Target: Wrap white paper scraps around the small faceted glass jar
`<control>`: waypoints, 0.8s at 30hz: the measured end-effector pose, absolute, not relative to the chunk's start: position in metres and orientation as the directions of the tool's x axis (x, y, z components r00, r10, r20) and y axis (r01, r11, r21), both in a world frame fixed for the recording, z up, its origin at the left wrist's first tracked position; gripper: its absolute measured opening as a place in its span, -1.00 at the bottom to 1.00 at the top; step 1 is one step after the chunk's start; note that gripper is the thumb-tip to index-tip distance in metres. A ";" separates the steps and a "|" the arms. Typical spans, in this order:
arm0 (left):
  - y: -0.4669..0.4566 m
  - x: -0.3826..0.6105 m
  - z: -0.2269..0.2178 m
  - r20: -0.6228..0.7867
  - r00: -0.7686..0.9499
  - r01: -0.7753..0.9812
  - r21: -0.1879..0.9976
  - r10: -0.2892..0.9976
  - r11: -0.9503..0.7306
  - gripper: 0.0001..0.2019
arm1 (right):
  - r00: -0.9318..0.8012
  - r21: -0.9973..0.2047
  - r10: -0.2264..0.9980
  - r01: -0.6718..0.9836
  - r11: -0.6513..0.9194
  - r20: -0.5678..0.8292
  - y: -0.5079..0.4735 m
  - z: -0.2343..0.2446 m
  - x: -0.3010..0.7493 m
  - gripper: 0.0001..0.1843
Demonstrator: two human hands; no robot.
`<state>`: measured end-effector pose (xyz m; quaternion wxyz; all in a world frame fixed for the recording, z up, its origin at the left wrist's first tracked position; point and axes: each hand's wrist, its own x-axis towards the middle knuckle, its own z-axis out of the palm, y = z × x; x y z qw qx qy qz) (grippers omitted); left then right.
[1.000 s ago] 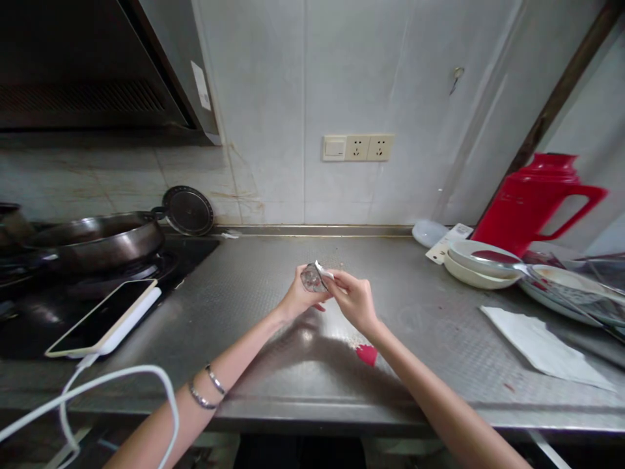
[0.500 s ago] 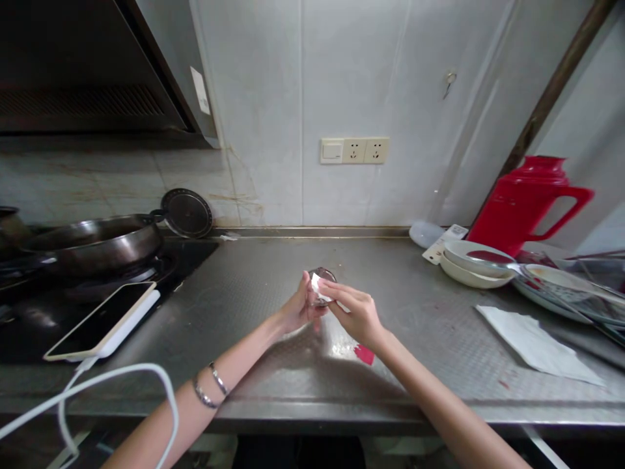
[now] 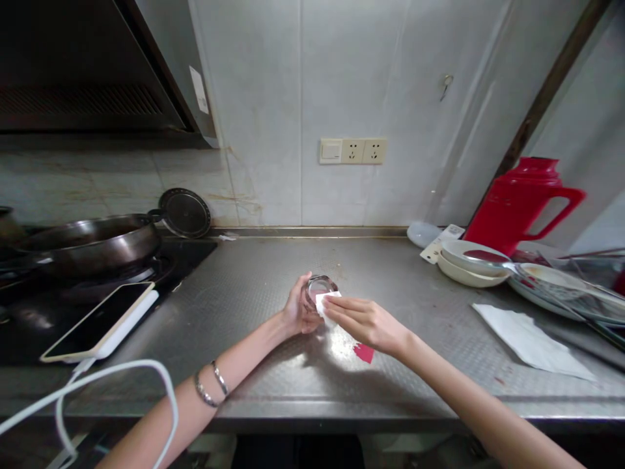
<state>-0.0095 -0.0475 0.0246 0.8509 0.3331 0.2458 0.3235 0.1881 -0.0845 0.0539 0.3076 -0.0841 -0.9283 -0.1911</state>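
Note:
Over the middle of the counter, my left hand (image 3: 299, 309) is wrapped round a small glass container (image 3: 321, 284) with a faceted, shiny edge. Its round opening faces up and partly toward me. My right hand (image 3: 368, 320) pinches a folded piece of white tissue (image 3: 327, 306) and holds it against the near right side of the glass rim. The tissue and fingers hide part of the container. Below my right hand, a torn red scrap (image 3: 364, 353) lies flat on the metal counter (image 3: 263, 384).
At left, a phone with a white cable (image 3: 100, 322) lies by the stove, where a steel pan (image 3: 92, 244) sits. On the right are a folded white paper towel (image 3: 532, 342), stacked bowls (image 3: 473, 270), dishes and a red thermos jug (image 3: 517, 205).
My right hand has drawn toward me and slightly right with the tissue, uncovering more of the glass container. The container's opening now shows more. The red scrap stays put.

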 end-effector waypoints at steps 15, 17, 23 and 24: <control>-0.058 -0.008 0.029 -0.194 0.731 -0.199 0.856 0.654 0.477 -0.38 | -0.157 -0.496 0.620 0.468 0.732 0.768 -0.080 0.058 0.195 -0.82; -0.060 -0.007 0.028 -0.156 0.717 -0.215 0.877 0.679 0.429 -0.39 | -0.213 -0.499 0.625 0.436 0.749 0.751 -0.079 0.062 0.187 -0.79; -0.063 -0.005 0.029 -0.101 0.679 -0.274 0.884 0.727 0.379 -0.30 | -0.313 -0.509 0.603 0.336 0.793 0.734 -0.077 0.062 0.170 -0.76; -0.064 -0.004 0.030 -0.104 0.684 -0.285 0.873 0.722 0.396 -0.30 | -0.286 -0.533 0.623 0.336 0.777 0.728 -0.075 0.061 0.168 -0.77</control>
